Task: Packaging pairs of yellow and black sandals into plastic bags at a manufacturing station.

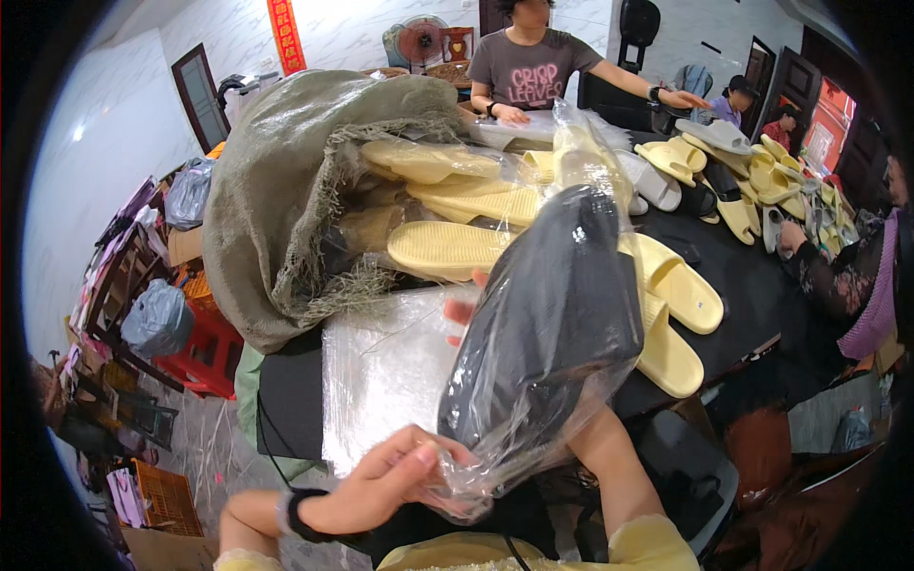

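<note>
A black slipper bundle (562, 295) sits inside a clear plastic bag (481, 476), held up in front of me. My left hand (395, 481) pinches the bag's gathered edge at the near end. My right hand (461, 312) grips the bagged slippers from behind; only some fingertips show past their left side, the rest being hidden. Beneath them lies a stack of flat clear plastic bags (367, 381). Yellow slippers (452, 249) spill from the mouth of a woven sack (276, 190) just beyond. To the right rests a pair of yellow slippers (671, 362), partly behind the bundle.
Piled slippers (771, 181) in yellow, white and black cover the right of the black table (733, 276). A person (533, 67) stands across it; another person's hand (792, 236) reaches in at right. A red stool (205, 347) and orange crate (167, 500) stand left.
</note>
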`<state>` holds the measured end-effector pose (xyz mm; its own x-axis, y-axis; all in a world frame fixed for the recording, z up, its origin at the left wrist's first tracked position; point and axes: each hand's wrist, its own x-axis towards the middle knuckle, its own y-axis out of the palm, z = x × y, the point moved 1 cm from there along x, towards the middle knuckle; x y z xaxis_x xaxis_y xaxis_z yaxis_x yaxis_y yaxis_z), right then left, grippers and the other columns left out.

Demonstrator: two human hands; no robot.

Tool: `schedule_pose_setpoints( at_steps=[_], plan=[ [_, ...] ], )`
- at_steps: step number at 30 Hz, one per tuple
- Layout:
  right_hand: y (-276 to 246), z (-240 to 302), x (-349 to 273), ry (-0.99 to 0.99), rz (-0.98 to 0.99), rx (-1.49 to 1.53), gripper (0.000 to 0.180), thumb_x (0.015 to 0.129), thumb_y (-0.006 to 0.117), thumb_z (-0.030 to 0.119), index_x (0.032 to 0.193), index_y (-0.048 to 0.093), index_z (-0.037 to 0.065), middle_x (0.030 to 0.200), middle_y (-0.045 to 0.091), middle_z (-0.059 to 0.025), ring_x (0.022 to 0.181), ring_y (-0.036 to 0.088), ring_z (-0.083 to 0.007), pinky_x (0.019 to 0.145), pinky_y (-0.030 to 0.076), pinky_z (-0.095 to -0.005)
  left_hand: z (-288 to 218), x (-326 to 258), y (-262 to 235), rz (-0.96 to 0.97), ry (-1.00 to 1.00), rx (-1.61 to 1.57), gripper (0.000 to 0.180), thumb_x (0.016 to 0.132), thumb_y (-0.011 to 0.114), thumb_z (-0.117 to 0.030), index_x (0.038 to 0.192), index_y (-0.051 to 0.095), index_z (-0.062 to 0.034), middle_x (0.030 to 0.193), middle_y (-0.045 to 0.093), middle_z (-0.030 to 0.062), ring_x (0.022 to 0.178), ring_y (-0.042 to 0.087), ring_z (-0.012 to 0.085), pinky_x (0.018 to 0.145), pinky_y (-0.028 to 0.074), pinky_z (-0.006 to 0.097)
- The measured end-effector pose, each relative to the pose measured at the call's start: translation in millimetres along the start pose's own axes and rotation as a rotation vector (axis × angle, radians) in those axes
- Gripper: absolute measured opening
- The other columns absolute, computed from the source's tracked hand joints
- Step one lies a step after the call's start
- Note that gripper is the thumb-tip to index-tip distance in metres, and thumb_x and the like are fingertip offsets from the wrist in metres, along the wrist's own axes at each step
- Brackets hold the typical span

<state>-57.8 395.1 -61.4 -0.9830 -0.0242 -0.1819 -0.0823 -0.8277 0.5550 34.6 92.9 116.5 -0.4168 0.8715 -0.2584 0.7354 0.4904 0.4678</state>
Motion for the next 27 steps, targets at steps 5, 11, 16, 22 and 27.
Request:
schedule_pose_setpoints(
  at_steps=[5, 11, 16, 22, 27],
  plan=[
    [-20.0, -28.1, -3.0, 0.093, -0.144, 0.029, 0.062, 0.092, 0.04, 0.05, 0.138, 0.034, 0.009, 0.132, 0.042, -0.009, 0.117, 0.044, -0.0186, 0.097, 0.036, -0.0313, 55.6, -0.7, -12.4, -0.147, 0.001, -0.196, 0.025, 0.097, 0.036, -0.021, 0.109, 0.039, 0.0004, 0.125, 0.043, 0.0204, 0.112, 0.05, 0.0283, 0.09, 0.047, 0.044],
    [40.7, -2.3, -26.5, -0.055, 0.123, -0.295, 0.071, 0.086, 0.055, 0.048, 0.137, 0.034, 0.003, 0.13, 0.044, -0.0059, 0.117, 0.041, -0.0136, 0.099, 0.032, -0.0272, 77.8, -10.3, -56.4, -0.5, 0.439, 0.215, 0.081, 0.083, 0.048, -0.054, 0.138, 0.025, 0.0004, 0.139, 0.033, 0.0217, 0.132, 0.029, 0.0307, 0.108, 0.018, 0.042],
    [58.8, 9.7, -29.9, 0.082, 0.463, 0.03, 0.096, 0.074, 0.072, 0.04, 0.142, 0.017, 0.001, 0.136, 0.039, -0.0101, 0.12, 0.042, -0.0175, 0.099, 0.033, -0.0288, 72.6, -13.6, -91.7, -0.617, 0.167, -0.012, 0.064, 0.088, 0.05, -0.046, 0.13, 0.034, 0.0003, 0.123, 0.05, 0.0182, 0.101, 0.058, 0.0278, 0.08, 0.049, 0.035],
    [54.3, 2.7, -27.6, 0.061, 0.455, -0.087, 0.097, 0.069, 0.075, 0.021, 0.141, 0.015, -0.003, 0.144, 0.026, -0.0125, 0.13, 0.031, -0.0201, 0.107, 0.022, -0.0305, 80.0, -27.8, -101.9, -0.517, 0.084, 0.48, 0.039, 0.088, 0.058, -0.032, 0.114, 0.057, -0.0025, 0.095, 0.066, 0.0072, 0.077, 0.062, 0.0136, 0.065, 0.048, 0.025],
    [68.2, 5.8, -35.7, -0.01, 0.368, -0.209, 0.098, 0.064, 0.077, 0.015, 0.139, 0.018, -0.006, 0.147, 0.02, -0.0136, 0.137, 0.015, -0.0211, 0.111, 0.007, -0.0305, 58.4, -87.6, -181.8, -1.465, 0.455, 1.002, 0.022, 0.086, 0.059, -0.021, 0.097, 0.063, -0.0021, 0.092, 0.063, 0.0155, 0.085, 0.061, 0.0259, 0.075, 0.046, 0.033]
  ],
)
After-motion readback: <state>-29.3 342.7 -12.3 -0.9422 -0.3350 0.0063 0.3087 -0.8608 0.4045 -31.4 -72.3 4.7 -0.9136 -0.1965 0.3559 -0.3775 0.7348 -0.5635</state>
